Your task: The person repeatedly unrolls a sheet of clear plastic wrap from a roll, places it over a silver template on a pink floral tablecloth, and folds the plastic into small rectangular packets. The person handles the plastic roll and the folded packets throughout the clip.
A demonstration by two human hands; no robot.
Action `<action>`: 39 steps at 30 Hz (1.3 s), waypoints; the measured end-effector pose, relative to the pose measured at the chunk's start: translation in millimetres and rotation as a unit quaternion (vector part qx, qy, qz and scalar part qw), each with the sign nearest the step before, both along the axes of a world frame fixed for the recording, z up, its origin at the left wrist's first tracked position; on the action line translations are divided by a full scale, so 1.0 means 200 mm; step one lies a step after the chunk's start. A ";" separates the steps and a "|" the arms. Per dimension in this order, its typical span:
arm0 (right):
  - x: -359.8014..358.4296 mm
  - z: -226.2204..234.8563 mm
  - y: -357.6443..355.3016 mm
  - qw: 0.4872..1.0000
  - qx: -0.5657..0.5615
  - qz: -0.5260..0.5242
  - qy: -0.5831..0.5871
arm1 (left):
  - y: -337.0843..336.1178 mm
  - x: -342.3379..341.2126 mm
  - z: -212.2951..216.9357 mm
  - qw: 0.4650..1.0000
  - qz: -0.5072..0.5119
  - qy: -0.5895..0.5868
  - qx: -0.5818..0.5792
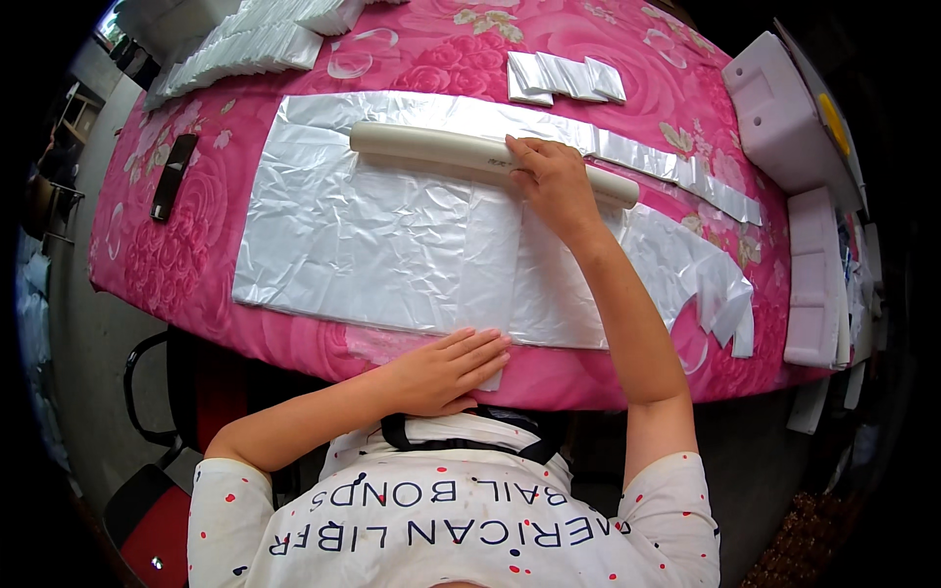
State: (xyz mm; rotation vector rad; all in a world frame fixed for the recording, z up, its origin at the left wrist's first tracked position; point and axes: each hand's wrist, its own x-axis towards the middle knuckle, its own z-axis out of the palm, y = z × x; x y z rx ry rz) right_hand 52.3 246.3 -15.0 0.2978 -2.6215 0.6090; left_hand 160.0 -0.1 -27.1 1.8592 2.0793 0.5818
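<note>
A thin white plastic bag [363,240] lies spread flat and wrinkled across the table, its handle-like cut end at the right. Over its upper part rests a long off-white pipe [431,147], slanting slightly down to the right. My right hand [555,186] grips this pipe right of its middle, thumb and fingers over the top. Palm down at the table's front edge, my left hand [446,372] has its fingers stretched out flat. Its fingertips touch a narrow white plastic piece [493,380] at the bag's near edge.
Folded white bags [566,78] lie beyond the pipe, and an overlapping row of them [676,169] runs rightward. A large pile [245,54] stands back left. A black oblong object [174,178] lies at left. White foam boxes [784,122] border the right side; chairs [152,510] stand lower left.
</note>
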 end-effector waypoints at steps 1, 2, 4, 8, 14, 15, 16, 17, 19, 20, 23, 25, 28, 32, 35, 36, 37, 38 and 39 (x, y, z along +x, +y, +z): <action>0.00 0.00 0.00 1.000 0.007 -0.003 0.012 | -0.01 0.00 0.00 1.000 0.000 -0.004 0.019; 0.03 0.01 -0.01 1.000 -0.004 0.001 0.022 | -0.03 0.00 -0.01 0.999 -0.001 -0.008 0.038; 0.15 0.05 -0.09 0.999 -0.027 0.016 0.038 | -0.06 0.00 -0.04 0.997 0.006 0.004 0.080; 0.43 0.10 -0.11 0.971 -0.078 0.203 -0.100 | -0.08 0.00 -0.05 0.988 0.010 0.050 0.147; 0.64 0.04 -0.14 0.950 -0.060 0.253 -0.173 | -0.10 -0.05 -0.03 0.983 0.002 0.021 0.180; 0.64 0.05 -0.14 0.952 -0.056 0.249 -0.168 | -0.10 -0.05 -0.02 0.983 0.010 0.001 0.185; 0.64 0.05 -0.15 0.954 -0.053 0.245 -0.164 | -0.10 -0.05 -0.02 0.977 0.024 -0.040 0.207; 0.64 0.04 -0.16 0.960 -0.053 0.230 -0.149 | -0.09 -0.06 -0.01 0.970 0.038 -0.081 0.228; 0.64 0.00 -0.18 0.972 -0.055 0.199 -0.117 | -0.08 -0.08 0.01 0.963 0.052 -0.097 0.245; 0.64 -0.01 -0.18 0.975 -0.059 0.185 -0.104 | -0.07 -0.11 0.04 0.966 0.052 -0.072 0.242; 0.64 -0.04 -0.20 0.986 -0.059 0.142 -0.060 | -0.02 -0.17 0.07 0.982 0.101 0.033 0.153; 0.63 -0.04 -0.21 0.991 -0.051 0.118 -0.024 | -0.01 -0.20 0.03 0.981 0.144 0.079 0.100; 0.63 -0.05 -0.18 0.991 -0.040 0.126 -0.025 | 0.03 -0.21 -0.01 0.969 0.183 0.081 0.143; 0.63 -0.03 -0.17 0.989 -0.073 0.117 -0.048 | 0.06 -0.23 0.01 0.964 0.209 0.031 0.162; 0.59 -0.01 -0.16 0.980 -0.154 0.070 -0.103 | 0.08 -0.24 0.03 0.945 0.281 -0.096 0.138; 0.57 0.01 -0.16 0.969 -0.194 0.041 -0.147 | 0.09 -0.25 0.04 0.927 0.322 -0.157 0.113; 0.55 0.03 -0.16 0.954 -0.232 0.013 -0.190 | 0.10 -0.26 0.05 0.903 0.361 -0.217 0.087; 0.53 0.04 -0.16 0.938 -0.251 -0.017 -0.238 | 0.12 -0.26 0.06 0.883 0.385 -0.240 0.122; 0.50 0.05 -0.16 0.919 -0.267 -0.046 -0.286 | 0.14 -0.26 0.08 0.860 0.407 -0.264 0.157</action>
